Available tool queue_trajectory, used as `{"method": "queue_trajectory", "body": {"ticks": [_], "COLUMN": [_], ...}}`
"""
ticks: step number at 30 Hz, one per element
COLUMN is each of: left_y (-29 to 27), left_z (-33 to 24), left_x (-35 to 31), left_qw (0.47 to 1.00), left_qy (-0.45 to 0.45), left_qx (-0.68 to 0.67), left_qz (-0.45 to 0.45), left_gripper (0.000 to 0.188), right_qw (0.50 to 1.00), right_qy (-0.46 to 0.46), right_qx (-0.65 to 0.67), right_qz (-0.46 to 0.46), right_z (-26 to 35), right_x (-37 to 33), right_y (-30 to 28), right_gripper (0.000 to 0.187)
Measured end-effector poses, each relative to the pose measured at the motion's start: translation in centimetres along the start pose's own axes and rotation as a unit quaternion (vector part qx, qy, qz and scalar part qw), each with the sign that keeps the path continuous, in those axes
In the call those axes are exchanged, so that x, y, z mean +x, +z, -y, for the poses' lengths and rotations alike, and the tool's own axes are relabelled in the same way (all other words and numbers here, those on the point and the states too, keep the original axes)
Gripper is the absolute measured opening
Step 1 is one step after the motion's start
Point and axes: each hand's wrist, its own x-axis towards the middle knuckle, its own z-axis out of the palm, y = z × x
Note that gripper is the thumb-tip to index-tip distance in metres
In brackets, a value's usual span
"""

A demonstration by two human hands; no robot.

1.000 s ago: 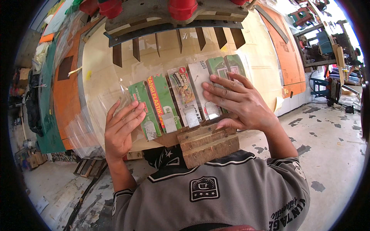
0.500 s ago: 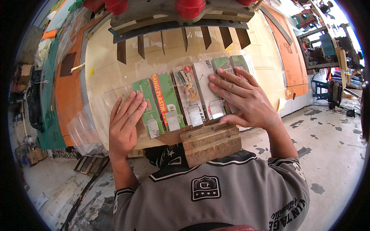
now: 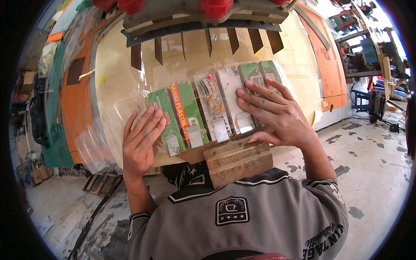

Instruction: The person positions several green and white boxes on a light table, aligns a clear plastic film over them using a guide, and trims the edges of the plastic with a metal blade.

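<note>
Several long strips faced with printed packaging card, among them a green strip (image 3: 167, 125), a green and red strip (image 3: 186, 108) and a pale grey strip (image 3: 229, 91), lie side by side under clear plastic film. Small shiny metal plates (image 3: 222, 129) sit at their near ends. My left hand (image 3: 143, 138) lies flat on the film, fingers stretched out, touching the leftmost strip's edge. Across the strips on the right, my right hand (image 3: 277, 115) rests with fingers spread, partly hiding them. Its thumb points at a ridged wooden block (image 3: 237, 159) just below the strips.
Beyond the strips, a row of dark downward blades (image 3: 234, 41) hangs from a heavy bar with red fittings (image 3: 214, 8). Orange boards (image 3: 78, 104) flank the pale worktop (image 3: 117, 65), with a green sheet at far left. Shelving and a blue stool (image 3: 362, 100) stand at right.
</note>
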Motion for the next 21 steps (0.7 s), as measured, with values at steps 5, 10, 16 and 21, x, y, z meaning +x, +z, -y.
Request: {"method": "queue_trajectory", "body": {"ticks": [5,10,16,21], "left_y": [-0.3,-0.1,0.5,0.2], "left_z": [-0.2,0.1,-0.3,-0.3], "left_x": [-0.2,-0.1,-0.8,-0.3], "left_qw": [1.0,1.0,0.984,0.987], "left_qy": [0.004,0.01,-0.074,-0.044], "left_qx": [-0.005,-0.021,-0.137,-0.146], "left_qz": [-0.002,-0.007,-0.086,-0.048], "left_gripper": [0.045,0.046,0.052,0.051], "right_qw": [1.0,1.0,0.999,0.999], "right_qy": [0.0,0.005,-0.002,-0.041], "right_qx": [0.009,0.013,0.038,0.033], "right_qz": [0.002,-0.001,-0.016,0.008], "right_z": [0.4,0.5,1.9,2.9], "right_x": [-0.1,0.1,1.1,2.8], "right_y": [-0.2,-0.4,-0.8,-0.8], "right_gripper": [0.088,0.088,0.088,0.089]}}
